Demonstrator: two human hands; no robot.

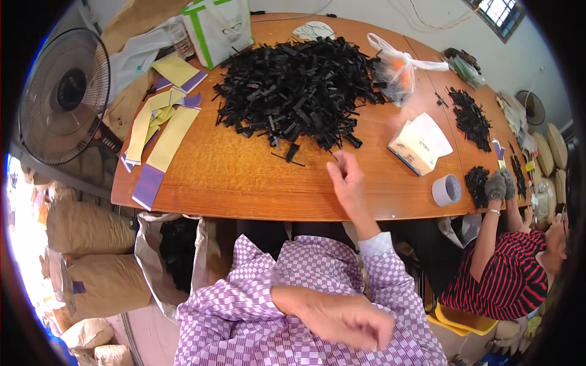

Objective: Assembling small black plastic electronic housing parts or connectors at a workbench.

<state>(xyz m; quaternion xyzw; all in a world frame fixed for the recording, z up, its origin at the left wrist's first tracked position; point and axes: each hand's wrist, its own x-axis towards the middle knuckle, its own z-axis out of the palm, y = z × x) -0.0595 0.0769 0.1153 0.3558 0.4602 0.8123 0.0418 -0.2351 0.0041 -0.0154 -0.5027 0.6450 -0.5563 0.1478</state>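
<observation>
A large heap of small black plastic parts (293, 91) is spread over the far middle of the wooden table. My right hand (349, 183) is at the heap's near edge, its fingers curled and thumb close to the index finger. Whether a part sits between those fingertips is too small to make out. A few loose black parts (293, 152) lie just left of it. My left hand (339, 317) is held across my chest, away from the table. Its fingers bend downward and are smeared by motion, so I cannot see whether they hold anything.
Yellow and purple strips (165, 149) lie at the table's left, beside a fan (67, 94). A tissue box (415, 146), a grey cup (446, 190) and a knotted plastic bag (400, 73) stand right. A co-worker's gloved hands (497, 185) handle black parts. An open sack (152, 262) stands below.
</observation>
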